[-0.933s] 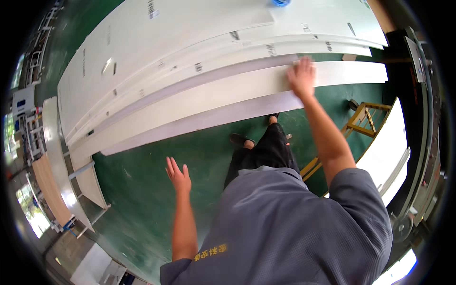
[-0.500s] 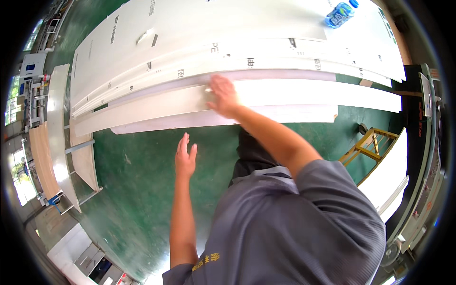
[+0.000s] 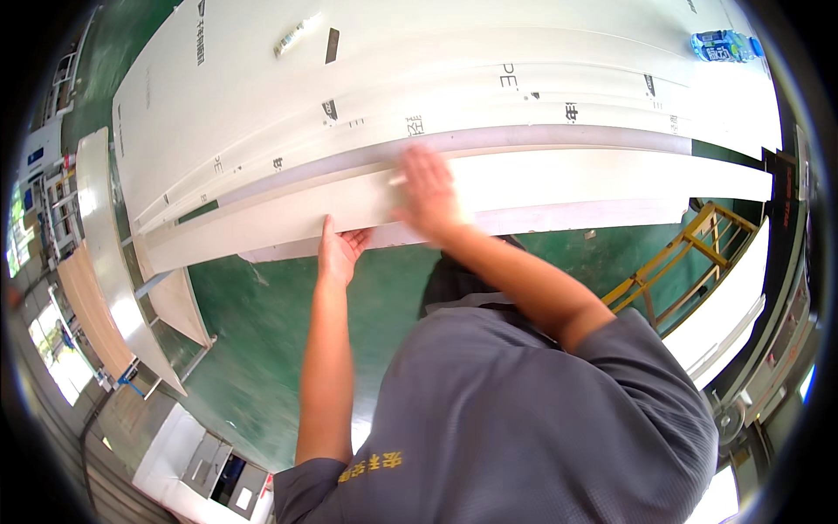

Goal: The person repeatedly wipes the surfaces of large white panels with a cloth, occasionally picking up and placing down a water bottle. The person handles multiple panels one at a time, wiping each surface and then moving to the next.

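A long narrow white board (image 3: 288,210) runs from left to right in front of me. My left hand (image 3: 341,255) is at its near edge, thumb over the top face and fingers curled at the underside. Over the same board is my right hand (image 3: 429,196), smeared by motion. A small whitish bit sticks out on that hand's thumb side; what it is I cannot make out. Just below the strip shows a second pale board (image 3: 559,218).
Large white printed sheets (image 3: 454,52) lie stacked beyond the strip. On them are a blue-capped bottle (image 3: 726,46) and a small pale tube-like item (image 3: 295,37). A yellow step frame (image 3: 698,249) stands at right; a rack with long panels (image 3: 109,244) is at left.
My left hand has risen from over the floor to the strip's near edge. The right hand has stayed over the strip, slightly farther right in view. The view has shifted left.
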{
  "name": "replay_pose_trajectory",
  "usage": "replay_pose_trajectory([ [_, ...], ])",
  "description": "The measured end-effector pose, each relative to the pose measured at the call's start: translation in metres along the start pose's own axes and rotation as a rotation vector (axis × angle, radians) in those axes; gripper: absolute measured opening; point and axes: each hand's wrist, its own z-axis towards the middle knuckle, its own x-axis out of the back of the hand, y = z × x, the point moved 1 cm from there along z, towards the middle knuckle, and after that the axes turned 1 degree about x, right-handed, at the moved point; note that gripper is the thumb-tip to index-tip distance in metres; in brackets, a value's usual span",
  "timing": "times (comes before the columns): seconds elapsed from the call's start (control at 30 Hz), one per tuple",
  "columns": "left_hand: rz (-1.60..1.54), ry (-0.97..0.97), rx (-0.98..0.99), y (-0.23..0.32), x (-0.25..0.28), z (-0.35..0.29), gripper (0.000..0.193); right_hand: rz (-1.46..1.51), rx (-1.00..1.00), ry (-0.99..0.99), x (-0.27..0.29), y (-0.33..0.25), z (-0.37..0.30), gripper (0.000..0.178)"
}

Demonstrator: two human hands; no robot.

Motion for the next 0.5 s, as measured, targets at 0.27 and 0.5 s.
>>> replay_pose_trajectory([
  [0.27, 0.059, 0.091, 0.081, 0.072, 0.170, 0.015, 0.070, -0.294, -0.161, 0.056, 0.056, 0.119, -0.078, 0.074],
  [0.5, -0.093, 0.290, -0.035, 0.169, 0.349, 0.060, 0.072, -0.273, -0.432, 0.219, 0.012, 0.034, -0.092, 0.095],
])
